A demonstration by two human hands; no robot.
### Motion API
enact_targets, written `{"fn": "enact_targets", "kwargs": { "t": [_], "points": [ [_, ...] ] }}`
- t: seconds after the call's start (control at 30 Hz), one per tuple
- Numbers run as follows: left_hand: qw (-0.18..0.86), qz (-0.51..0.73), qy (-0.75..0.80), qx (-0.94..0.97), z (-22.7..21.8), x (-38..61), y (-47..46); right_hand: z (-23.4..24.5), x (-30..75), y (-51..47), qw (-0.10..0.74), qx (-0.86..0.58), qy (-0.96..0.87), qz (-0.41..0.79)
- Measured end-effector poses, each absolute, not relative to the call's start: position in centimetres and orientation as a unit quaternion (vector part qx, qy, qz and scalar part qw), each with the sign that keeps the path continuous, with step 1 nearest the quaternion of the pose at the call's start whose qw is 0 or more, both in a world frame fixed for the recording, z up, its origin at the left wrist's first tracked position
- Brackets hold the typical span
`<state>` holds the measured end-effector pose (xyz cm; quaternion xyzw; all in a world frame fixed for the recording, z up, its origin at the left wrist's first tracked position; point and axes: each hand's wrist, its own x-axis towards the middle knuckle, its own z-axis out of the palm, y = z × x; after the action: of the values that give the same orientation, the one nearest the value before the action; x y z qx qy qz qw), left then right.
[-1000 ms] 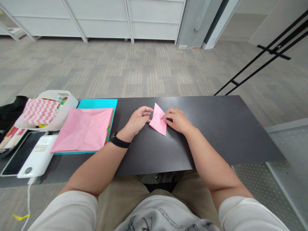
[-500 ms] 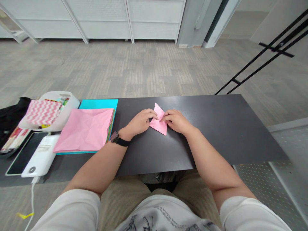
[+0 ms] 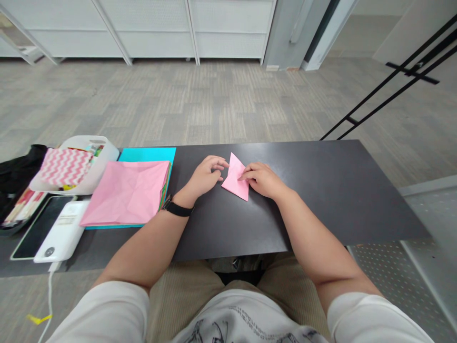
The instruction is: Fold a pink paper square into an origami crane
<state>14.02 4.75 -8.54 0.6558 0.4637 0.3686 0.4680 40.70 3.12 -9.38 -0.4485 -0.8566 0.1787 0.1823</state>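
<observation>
A small folded piece of pink paper (image 3: 234, 179) lies on the dark table, its narrow point away from me and its wide edge towards me. My right hand (image 3: 263, 178) is at its right side, fingertips and thumb drawn together on the paper's right part. Those fingertips cover some of the fold there. Just left of the paper hovers my left hand (image 3: 207, 176), fingers curved and parted from the thumb, holding nothing. A watch (image 3: 174, 206) with a black band is on the left wrist.
On the left, a stack of pink sheets (image 3: 128, 193) rests on a cyan sheet (image 3: 148, 153). Beyond stand a white basket (image 3: 107, 155), a phone-like dark slab (image 3: 37, 228) and a white power bank (image 3: 61, 233) with a cable. The table's edge (image 3: 232, 256) runs before my lap.
My left hand has come off the paper and moved slightly left, its fingers opening. My right hand stays on the paper, which has barely shifted.
</observation>
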Motion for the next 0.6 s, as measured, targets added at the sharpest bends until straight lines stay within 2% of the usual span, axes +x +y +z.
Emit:
{"fn": "enact_targets", "kwargs": {
  "t": [0.1, 0.23, 0.47, 0.6],
  "points": [
    [0.476, 0.385, 0.465, 0.639, -8.5, 14.3, 4.7, -9.4, 40.7, 3.1, 0.178, -0.449, -0.857, 0.181],
    [0.555, 0.377, 0.467, 0.576, -8.0, 14.9, 4.4, -9.4, 40.8, 3.2, 0.176, -0.448, -0.857, 0.182],
    [0.612, 0.354, 0.485, 0.515, -7.5, 14.9, 4.5, -9.5, 40.7, 3.2, 0.179, -0.447, -0.857, 0.181],
    [0.591, 0.361, 0.427, 0.581, -8.1, 14.5, 4.6, -9.3, 40.6, 3.1, 0.183, -0.448, -0.857, 0.180]
  ]
}}
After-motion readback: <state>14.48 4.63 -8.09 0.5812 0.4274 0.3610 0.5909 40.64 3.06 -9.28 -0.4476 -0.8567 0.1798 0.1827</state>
